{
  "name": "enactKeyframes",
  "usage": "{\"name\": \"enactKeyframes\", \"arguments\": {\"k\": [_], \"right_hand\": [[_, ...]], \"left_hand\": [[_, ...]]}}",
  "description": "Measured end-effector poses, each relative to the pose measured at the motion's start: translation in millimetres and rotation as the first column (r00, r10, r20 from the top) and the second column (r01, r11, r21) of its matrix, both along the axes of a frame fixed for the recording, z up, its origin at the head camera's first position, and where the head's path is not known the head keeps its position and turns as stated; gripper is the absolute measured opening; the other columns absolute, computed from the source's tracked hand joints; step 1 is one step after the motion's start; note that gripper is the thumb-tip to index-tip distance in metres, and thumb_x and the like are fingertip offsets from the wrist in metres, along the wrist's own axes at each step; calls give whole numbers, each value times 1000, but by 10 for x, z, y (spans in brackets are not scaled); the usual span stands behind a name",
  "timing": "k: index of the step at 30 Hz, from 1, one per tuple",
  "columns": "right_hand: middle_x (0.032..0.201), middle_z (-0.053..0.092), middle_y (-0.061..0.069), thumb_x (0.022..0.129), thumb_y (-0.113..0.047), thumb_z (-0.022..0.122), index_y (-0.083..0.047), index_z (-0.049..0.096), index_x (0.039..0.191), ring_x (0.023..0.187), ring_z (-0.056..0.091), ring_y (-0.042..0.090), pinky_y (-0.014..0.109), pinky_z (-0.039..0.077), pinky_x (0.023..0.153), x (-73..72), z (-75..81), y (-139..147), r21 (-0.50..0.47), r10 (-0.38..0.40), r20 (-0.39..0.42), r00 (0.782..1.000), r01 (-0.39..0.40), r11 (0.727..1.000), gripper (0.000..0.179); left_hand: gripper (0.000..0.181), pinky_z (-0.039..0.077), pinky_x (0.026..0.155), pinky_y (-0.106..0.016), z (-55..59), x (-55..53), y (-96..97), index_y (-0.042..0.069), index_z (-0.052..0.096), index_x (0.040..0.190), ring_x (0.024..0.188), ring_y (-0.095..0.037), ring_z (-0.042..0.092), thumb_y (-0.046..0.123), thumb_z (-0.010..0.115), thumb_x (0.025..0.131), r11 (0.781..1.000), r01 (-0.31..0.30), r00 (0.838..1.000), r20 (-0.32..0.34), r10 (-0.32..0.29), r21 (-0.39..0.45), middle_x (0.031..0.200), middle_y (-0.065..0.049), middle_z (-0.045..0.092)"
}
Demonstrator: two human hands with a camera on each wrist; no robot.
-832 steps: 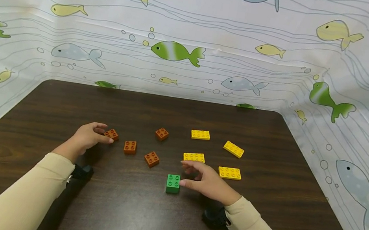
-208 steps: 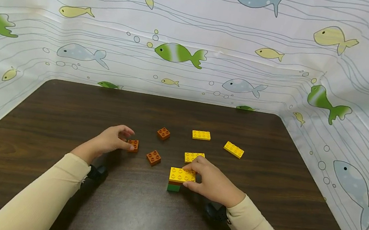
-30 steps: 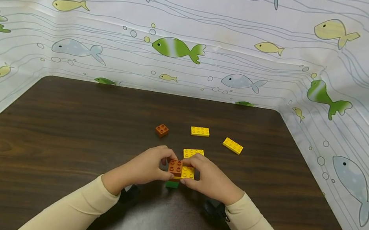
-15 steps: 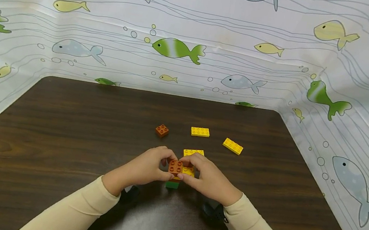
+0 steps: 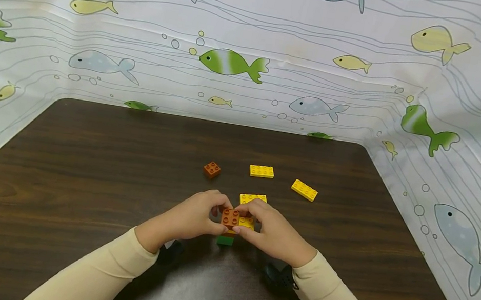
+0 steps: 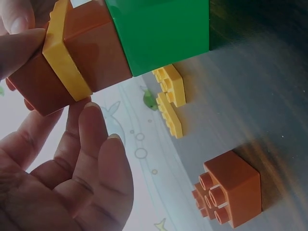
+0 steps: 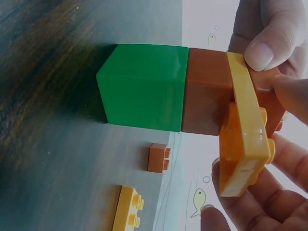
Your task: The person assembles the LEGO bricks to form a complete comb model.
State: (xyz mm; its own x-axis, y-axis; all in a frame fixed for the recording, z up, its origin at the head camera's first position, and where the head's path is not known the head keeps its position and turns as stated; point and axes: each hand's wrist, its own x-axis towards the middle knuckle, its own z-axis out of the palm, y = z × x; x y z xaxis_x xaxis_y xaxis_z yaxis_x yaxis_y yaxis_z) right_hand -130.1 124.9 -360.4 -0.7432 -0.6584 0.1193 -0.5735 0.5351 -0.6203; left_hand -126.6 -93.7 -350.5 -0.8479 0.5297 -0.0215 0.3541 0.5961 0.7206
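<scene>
A small stack of toy building bricks stands on the table in front of me. At its base is a green brick (image 7: 139, 86), with a brown brick (image 7: 208, 91) on it. A longer yellow brick (image 5: 246, 223) lies across that and juts out to the right, its right part overhanging. On the yellow brick's left half sits another brown brick (image 5: 230, 219). My left hand (image 5: 190, 217) pinches this top brown brick between thumb and fingers from the left. From the right, my right hand (image 5: 277, 232) pinches it too, thumb in front and fingers behind.
Behind the stack lies a loose brown brick (image 5: 211, 169). Two yellow bricks, one straight (image 5: 261, 171) and one angled (image 5: 304, 190), rest farther right. A third yellow brick (image 5: 254, 199) lies just beyond my right fingers. A fish-patterned curtain (image 5: 240, 25) surrounds the dark table (image 5: 80, 157).
Since the oldest frame, brown, yellow and brown bricks have joined the green one. Over the last second my right fingers have shifted left from the yellow brick onto the top brown one.
</scene>
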Motion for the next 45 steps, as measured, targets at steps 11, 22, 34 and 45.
{"name": "enactKeyframes", "arguments": {"k": [11, 22, 34, 45], "right_hand": [[107, 59, 0, 91, -28, 67, -7, 61, 120, 93, 54, 14, 37, 50, 84, 17, 5, -5, 35, -13, -47, 999, 15, 999, 36], [108, 60, 1, 91, -28, 68, -7, 61, 121, 93, 55, 14, 35, 51, 85, 22, -7, -13, 13, -19, -38, 999, 20, 1000, 37], [110, 60, -1, 90, -28, 69, -9, 59, 126, 96, 55, 13, 36, 51, 86, -21, -27, 28, -71, -18, 65, 998, 22, 997, 42], [115, 59, 8, 93, -26, 65, -5, 57, 129, 104, 55, 22, 40, 48, 85, -308, -105, 122, -140, -112, 115, 987, 128, 982, 42]], "left_hand": [[24, 44, 66, -27, 12, 17, 26, 11, 65, 102, 81, -17, 49, 15, 77, 82, 999, -7, 999, -42, 5, -32, 91, 2, 53], [26, 45, 66, -29, -10, 28, -6, 8, 63, 105, 81, -16, 49, 12, 75, 83, 1000, -25, 1000, 0, 25, 9, 94, 0, 55], [28, 47, 66, -28, -75, 14, -7, 7, 62, 106, 83, -15, 51, 11, 75, 82, 998, -36, 999, 40, 34, 60, 95, -1, 56], [29, 47, 70, -30, -107, 17, -27, 5, 61, 108, 84, -17, 52, 11, 74, 83, 994, -38, 998, 54, 33, 103, 98, -3, 56]]}}
